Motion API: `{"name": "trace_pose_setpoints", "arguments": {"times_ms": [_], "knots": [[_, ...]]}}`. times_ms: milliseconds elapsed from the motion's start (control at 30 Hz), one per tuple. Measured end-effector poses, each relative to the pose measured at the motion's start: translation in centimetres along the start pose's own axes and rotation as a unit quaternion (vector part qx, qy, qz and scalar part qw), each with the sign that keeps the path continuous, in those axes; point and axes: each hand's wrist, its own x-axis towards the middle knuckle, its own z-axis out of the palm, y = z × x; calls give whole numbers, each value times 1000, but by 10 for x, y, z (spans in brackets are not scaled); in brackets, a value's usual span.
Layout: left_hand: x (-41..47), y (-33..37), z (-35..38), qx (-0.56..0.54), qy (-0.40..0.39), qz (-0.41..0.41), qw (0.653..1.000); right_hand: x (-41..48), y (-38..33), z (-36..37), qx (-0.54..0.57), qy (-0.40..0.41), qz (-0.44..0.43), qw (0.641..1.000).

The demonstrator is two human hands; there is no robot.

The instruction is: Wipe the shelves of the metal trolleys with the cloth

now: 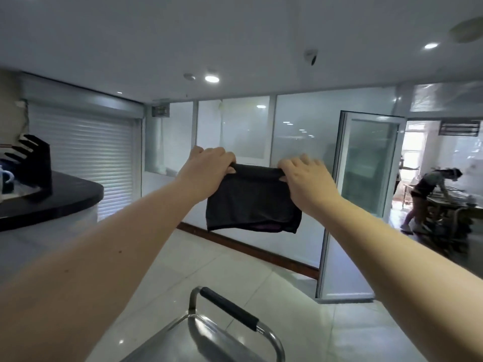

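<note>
A dark folded cloth (pixel 252 201) hangs in the air at arm's length in front of me. My left hand (pixel 209 163) pinches its upper left corner and my right hand (pixel 304 176) pinches its upper right corner, stretching the top edge between them. Far below, at the bottom of the view, is the metal trolley (pixel 198 333). Its steel top shelf and its handle (pixel 228 308) with a black grip show; the lower shelves are out of sight.
A black curved counter (pixel 49 199) with a knife block (pixel 36 160) and a mug stands at the left. Frosted glass partitions and an open glass door (pixel 366 165) lie ahead. Another person (pixel 428 197) bends over a table in the room beyond. Pale tiled floor surrounds the trolley.
</note>
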Motion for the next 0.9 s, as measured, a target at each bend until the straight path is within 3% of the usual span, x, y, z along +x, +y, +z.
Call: {"name": "trace_pose_setpoints", "arguments": {"times_ms": [200,300,400,533,667,800,900], "knots": [[25,-14,127,-35,-3,-25,999,28,6,118,122,-47,95,987],[9,-10,197,-90,-31,-74,993,20,0,184,298,-49,162,939],[-26,2,263,-154,-62,-143,976,-11,-9,256,406,-56,182,894],[-89,30,330,-211,-96,-250,940,-64,-26,353,479,-100,134,862],[-138,67,370,-224,-145,-376,887,-97,-29,417,541,-196,54,816],[-147,96,403,-229,-151,-477,835,-91,-14,469,578,-266,-6,771],[-138,95,449,-194,-165,-527,810,-77,-31,529,567,-316,-16,761]]}}
